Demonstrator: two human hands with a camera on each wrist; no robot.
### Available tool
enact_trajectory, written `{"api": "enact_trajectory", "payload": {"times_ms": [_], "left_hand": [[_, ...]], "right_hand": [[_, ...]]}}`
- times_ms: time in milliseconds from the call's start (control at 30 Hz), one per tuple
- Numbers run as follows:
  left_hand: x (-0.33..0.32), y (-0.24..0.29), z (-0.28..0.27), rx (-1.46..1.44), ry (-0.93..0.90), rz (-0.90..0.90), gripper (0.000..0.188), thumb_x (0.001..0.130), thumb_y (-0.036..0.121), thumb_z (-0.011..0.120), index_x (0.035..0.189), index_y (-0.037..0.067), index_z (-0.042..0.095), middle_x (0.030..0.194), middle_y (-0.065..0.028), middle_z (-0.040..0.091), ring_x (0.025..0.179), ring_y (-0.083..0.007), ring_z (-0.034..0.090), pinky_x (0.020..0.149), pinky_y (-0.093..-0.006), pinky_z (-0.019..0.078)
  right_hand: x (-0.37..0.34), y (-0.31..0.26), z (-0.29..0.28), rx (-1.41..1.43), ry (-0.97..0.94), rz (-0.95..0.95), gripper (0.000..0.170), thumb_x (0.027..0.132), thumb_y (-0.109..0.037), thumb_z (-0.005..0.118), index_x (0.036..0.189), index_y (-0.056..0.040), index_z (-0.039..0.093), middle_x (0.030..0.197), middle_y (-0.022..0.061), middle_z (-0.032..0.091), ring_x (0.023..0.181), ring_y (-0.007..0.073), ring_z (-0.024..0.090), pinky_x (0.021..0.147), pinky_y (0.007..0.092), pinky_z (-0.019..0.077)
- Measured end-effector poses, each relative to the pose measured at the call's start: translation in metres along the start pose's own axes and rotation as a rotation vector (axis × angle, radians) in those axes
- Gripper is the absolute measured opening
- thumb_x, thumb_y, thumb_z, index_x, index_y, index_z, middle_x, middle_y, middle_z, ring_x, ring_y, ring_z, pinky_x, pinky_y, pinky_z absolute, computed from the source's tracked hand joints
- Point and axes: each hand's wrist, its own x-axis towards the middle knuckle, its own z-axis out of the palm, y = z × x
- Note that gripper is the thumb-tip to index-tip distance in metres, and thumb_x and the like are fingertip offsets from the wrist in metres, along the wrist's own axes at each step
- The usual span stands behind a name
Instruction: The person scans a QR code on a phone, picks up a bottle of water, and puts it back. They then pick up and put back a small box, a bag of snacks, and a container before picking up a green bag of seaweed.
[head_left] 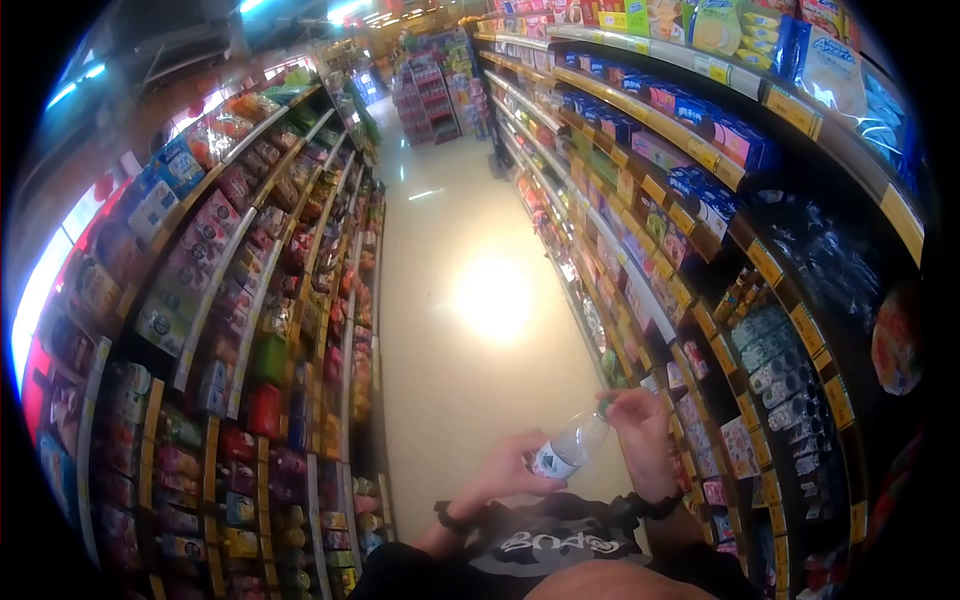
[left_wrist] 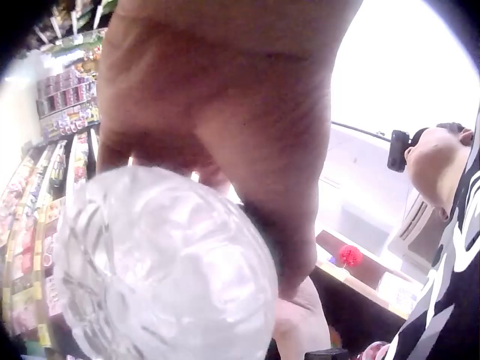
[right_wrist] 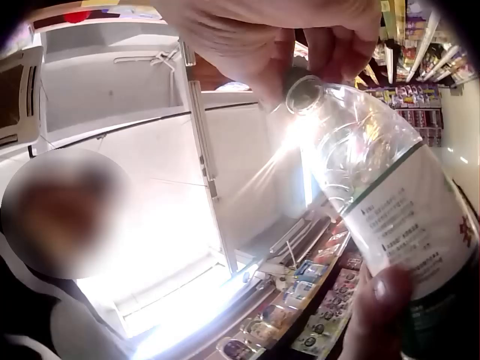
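Note:
A clear plastic bottle [head_left: 583,440] with a white and green label is held tilted in front of the person's chest. The left hand [head_left: 515,465] grips its lower part around the label; in the left wrist view the bottle's ridged clear base [left_wrist: 165,270] faces the camera below the left hand [left_wrist: 217,97]. At the bottle's neck, the right hand [head_left: 640,425] pinches the green cap [head_left: 604,407]. The right wrist view shows the right hand [right_wrist: 277,37] with its fingers at the dark cap and the bottle's label [right_wrist: 409,217] with printed text.
Shelves of packaged goods [head_left: 270,370] line the left side, and more shelves [head_left: 640,200] with yellow price strips line the right. Between them a pale floor [head_left: 430,300] runs to a display rack [head_left: 428,100] at the far end.

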Motion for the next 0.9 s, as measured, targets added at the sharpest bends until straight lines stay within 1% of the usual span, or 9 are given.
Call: {"api": "enact_trajectory", "payload": {"times_ms": [100, 133, 233, 433, 533, 633, 733, 833, 900], "left_hand": [[0.001, 0.012, -0.005, 0.157, 0.016, 0.017, 0.062, 0.065, 0.023, 0.091, 0.123, 0.012, 0.072, 0.096, -0.0075, 0.069, 0.089, -0.0218, 0.068, 0.080, -0.0333, 0.0548], [0.000, 0.013, -0.005, 0.135, 0.015, 0.025, 0.062, 0.066, 0.023, 0.091, 0.123, 0.012, 0.072, 0.096, -0.0076, 0.069, 0.090, -0.0221, 0.068, 0.080, -0.0335, 0.0546], [0.000, 0.007, -0.001, 0.100, -0.008, 0.064, 0.061, 0.067, 0.024, 0.091, 0.124, 0.013, 0.072, 0.097, -0.0080, 0.069, 0.090, -0.0227, 0.068, 0.080, -0.0343, 0.0541], [-0.008, -0.009, 0.003, 0.087, -0.073, 0.156, 0.065, 0.066, 0.028, 0.092, 0.125, 0.012, 0.071, 0.093, -0.0081, 0.066, 0.087, -0.0230, 0.066, 0.078, -0.0348, 0.0517], [-0.017, -0.012, 0.001, 0.041, -0.105, 0.151, 0.067, 0.063, 0.031, 0.094, 0.122, 0.008, 0.071, 0.092, -0.0089, 0.065, 0.084, -0.0226, 0.064, 0.078, -0.0344, 0.0502], [-0.024, -0.017, 0.003, -0.026, -0.125, 0.145, 0.066, 0.065, 0.031, 0.094, 0.122, 0.008, 0.071, 0.092, -0.0089, 0.064, 0.085, -0.0224, 0.063, 0.077, -0.0343, 0.0496], [-0.028, -0.014, 0.002, -0.061, -0.142, 0.130, 0.065, 0.066, 0.030, 0.094, 0.122, 0.007, 0.071, 0.093, -0.0089, 0.063, 0.086, -0.0225, 0.063, 0.078, -0.0338, 0.0491], [-0.035, -0.010, 0.001, -0.071, -0.143, 0.111, 0.064, 0.067, 0.030, 0.093, 0.122, 0.007, 0.070, 0.093, -0.0092, 0.063, 0.088, -0.0229, 0.063, 0.079, -0.0334, 0.0488], [-0.042, -0.007, -0.001, -0.050, -0.111, 0.104, 0.062, 0.069, 0.030, 0.092, 0.123, 0.006, 0.069, 0.093, -0.0093, 0.063, 0.088, -0.0235, 0.063, 0.080, -0.0336, 0.0489]], "right_hand": [[-0.002, 0.009, 0.000, 0.006, 0.052, -0.022, 0.020, 0.089, 0.002, 0.074, 0.108, -0.0001, 0.066, 0.115, 0.0163, 0.071, 0.105, 0.0208, 0.067, 0.094, 0.0309, 0.0531], [-0.003, 0.010, 0.000, -0.001, 0.069, -0.021, 0.021, 0.089, 0.002, 0.074, 0.108, 0.0000, 0.066, 0.116, 0.0165, 0.070, 0.106, 0.0211, 0.067, 0.094, 0.0310, 0.0529], [-0.009, -0.003, -0.001, -0.167, -0.056, -0.031, 0.019, 0.096, -0.005, 0.069, 0.114, 0.0011, 0.066, 0.122, 0.0194, 0.068, 0.113, 0.0244, 0.066, 0.098, 0.0340, 0.0517], [-0.021, -0.012, -0.007, -0.192, -0.404, -0.040, 0.032, 0.106, -0.020, 0.052, 0.125, 0.0033, 0.064, 0.129, 0.0225, 0.065, 0.122, 0.0312, 0.062, 0.107, 0.0417, 0.0457], [-0.032, -0.018, -0.005, -0.161, -0.429, -0.030, 0.034, 0.105, -0.023, 0.055, 0.124, 0.0027, 0.065, 0.127, 0.0214, 0.066, 0.120, 0.0310, 0.063, 0.106, 0.0420, 0.0459], [-0.034, -0.015, -0.012, -0.235, -0.492, -0.063, 0.038, 0.105, -0.028, 0.057, 0.127, 0.0020, 0.064, 0.124, 0.0204, 0.068, 0.117, 0.0302, 0.064, 0.103, 0.0417, 0.0466], [-0.038, -0.020, -0.003, -0.292, -0.452, -0.011, 0.043, 0.104, -0.031, 0.058, 0.131, 0.0022, 0.061, 0.121, 0.0192, 0.069, 0.114, 0.0287, 0.064, 0.100, 0.0403, 0.0469], [-0.036, -0.017, -0.005, -0.341, -0.477, -0.028, 0.043, 0.105, -0.030, 0.057, 0.133, 0.0027, 0.059, 0.119, 0.0182, 0.069, 0.114, 0.0273, 0.064, 0.101, 0.0399, 0.0471], [-0.039, -0.013, 0.004, -0.338, -0.411, -0.030, 0.042, 0.105, -0.028, 0.056, 0.134, 0.0026, 0.059, 0.119, 0.0176, 0.069, 0.113, 0.0263, 0.065, 0.101, 0.0394, 0.0477]]}}
